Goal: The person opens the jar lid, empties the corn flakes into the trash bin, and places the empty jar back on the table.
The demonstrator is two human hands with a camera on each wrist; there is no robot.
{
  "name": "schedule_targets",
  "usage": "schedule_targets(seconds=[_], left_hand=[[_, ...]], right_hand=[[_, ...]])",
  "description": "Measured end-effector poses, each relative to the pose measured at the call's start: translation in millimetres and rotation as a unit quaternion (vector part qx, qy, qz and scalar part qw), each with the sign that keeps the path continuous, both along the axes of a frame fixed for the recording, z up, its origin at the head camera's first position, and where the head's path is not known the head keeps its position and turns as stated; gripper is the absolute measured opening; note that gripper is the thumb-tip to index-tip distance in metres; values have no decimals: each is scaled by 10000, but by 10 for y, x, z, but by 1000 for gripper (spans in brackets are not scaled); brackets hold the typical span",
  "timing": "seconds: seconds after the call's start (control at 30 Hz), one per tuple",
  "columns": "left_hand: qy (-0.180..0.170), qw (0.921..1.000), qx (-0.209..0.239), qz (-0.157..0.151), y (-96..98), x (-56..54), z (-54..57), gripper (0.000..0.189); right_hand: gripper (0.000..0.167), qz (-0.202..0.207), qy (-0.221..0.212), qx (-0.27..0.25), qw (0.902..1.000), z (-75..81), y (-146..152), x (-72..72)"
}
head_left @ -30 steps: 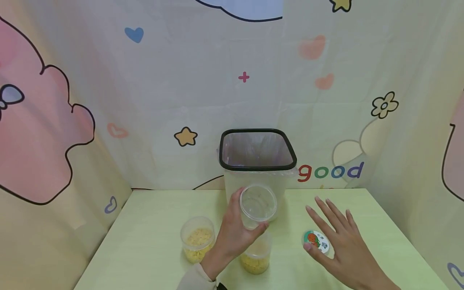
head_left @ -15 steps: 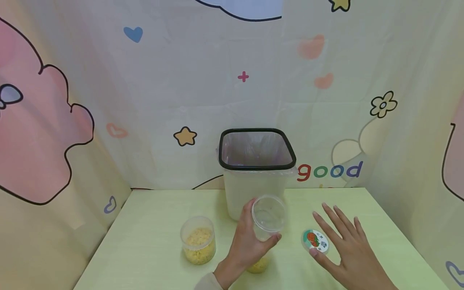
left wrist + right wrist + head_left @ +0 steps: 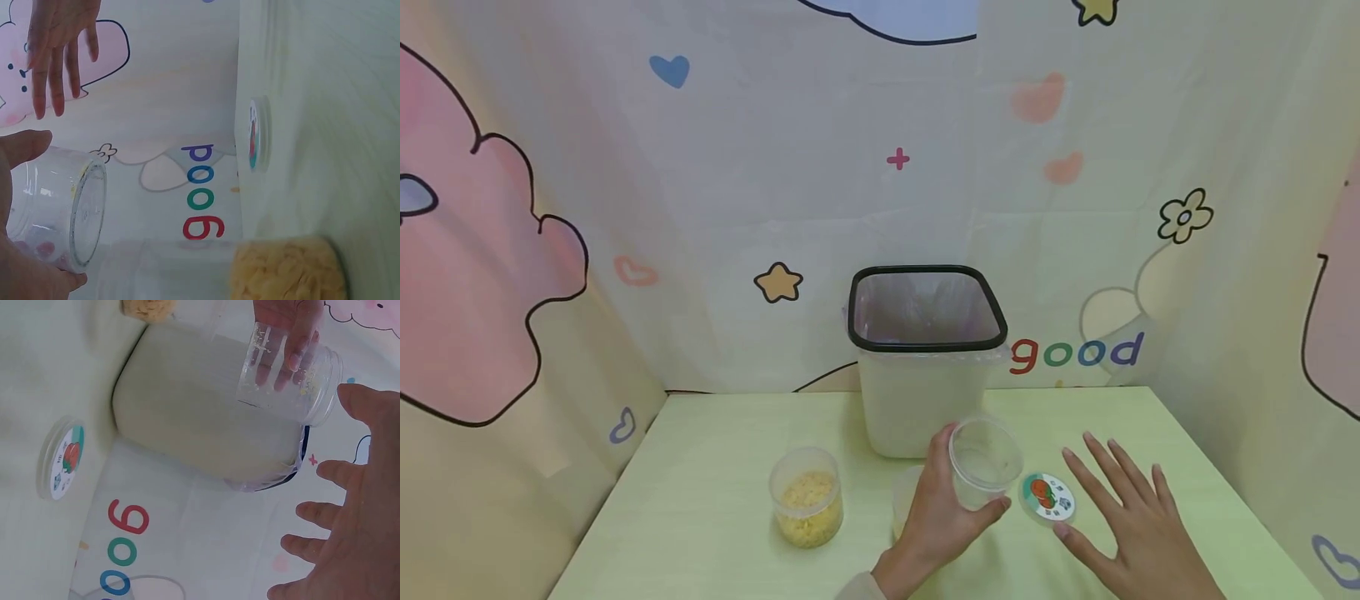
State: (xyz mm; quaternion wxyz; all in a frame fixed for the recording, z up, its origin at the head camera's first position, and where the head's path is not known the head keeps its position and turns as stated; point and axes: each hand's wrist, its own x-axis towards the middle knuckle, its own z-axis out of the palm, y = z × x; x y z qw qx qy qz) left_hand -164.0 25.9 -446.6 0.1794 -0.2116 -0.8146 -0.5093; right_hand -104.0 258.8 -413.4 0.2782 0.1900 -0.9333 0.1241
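My left hand grips a clear plastic jar by its side, thumb and fingers around it, held up off the table. The jar has no lid on it, and a few yellowish crumbs cling inside near its mouth in the right wrist view. With fingers spread, my right hand hovers to the right, holding nothing. Below and between the hands lies a round lid with a tomato picture on its label. Behind the left hand, a second jar with yellow flakes in its lower part is mostly hidden in the head view.
Another open jar, partly filled with yellow flakes, stands to the left on the pale green table. A white bin with a black rim and a plastic liner stands at the back against the printed cloth.
My left hand has carried the jar to the right and lower, toward my right hand and the lid. The right hand, still spread, has shifted slightly right and down.
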Motion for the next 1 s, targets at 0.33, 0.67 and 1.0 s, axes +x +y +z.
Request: schedule_targets(seconds=[0.33, 0.67, 1.0], left_hand=[[-334, 9993, 115, -151, 186, 8, -113, 98], [-754, 9966, 187, -263, 361, 19, -155, 99], [-901, 9956, 61, -262, 490, 35, -238, 97]], right_hand=[[83, -211, -128, 48, 9997, -116, 91, 9], [84, -378, -188, 38, 9991, -208, 176, 11], [83, -576, -383, 105, 9975, -244, 221, 38]])
